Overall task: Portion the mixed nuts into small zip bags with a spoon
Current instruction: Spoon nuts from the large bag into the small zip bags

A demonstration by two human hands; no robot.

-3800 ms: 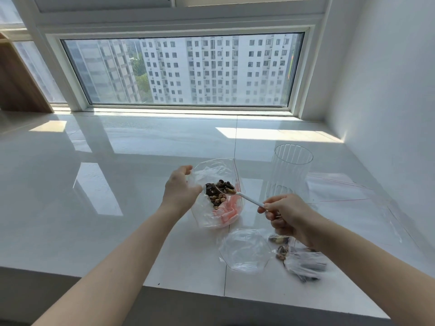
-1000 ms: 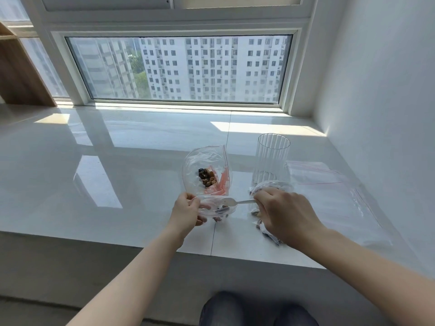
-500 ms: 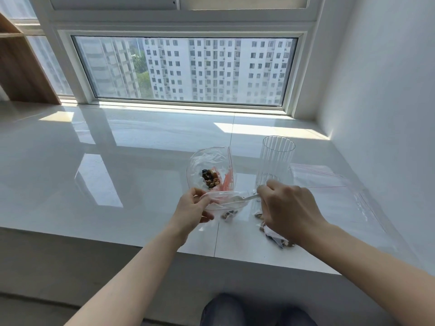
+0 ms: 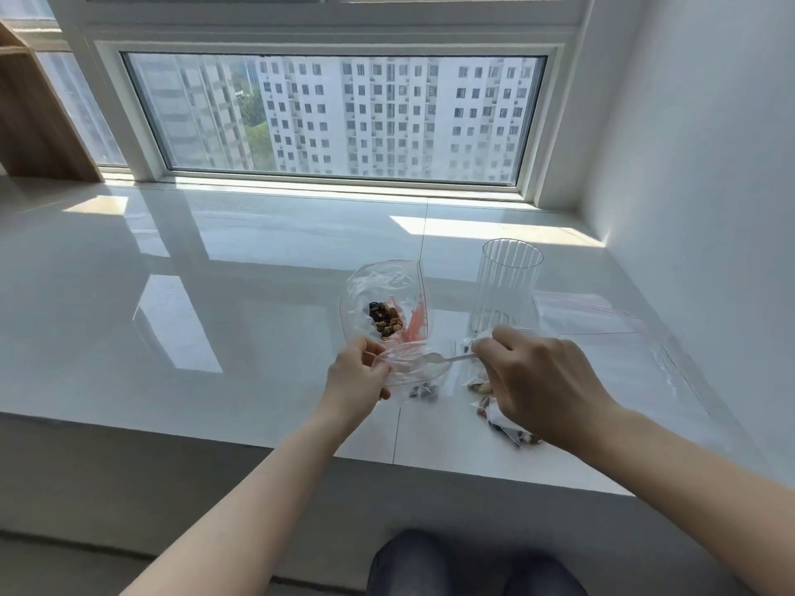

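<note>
Glossy white tiled ledge [image 4: 215, 303] under window, bearing open bag of mixed nuts [image 4: 385, 301], ribbed clear glass [image 4: 505, 290], flat empty zip bags [image 4: 611, 333] at right, filled small bags [image 4: 503, 423] near front edge.

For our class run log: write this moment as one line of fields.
left hand: holds small zip bag open | right hand: spoon tipped into bag | supply bag: nuts remain

— What's different from a few seconds back?
— The left hand [image 4: 357, 376] has left the big nut bag [image 4: 385, 301] and now pinches a small zip bag [image 4: 413, 367] open, nearer the table's near edge.
— And the spoon [image 4: 443, 359]?
— The right hand [image 4: 542, 380] carried it out of the big bag; its bowl now sits in the small bag's mouth, and nuts [image 4: 423, 391] lie at that bag's bottom.
</note>
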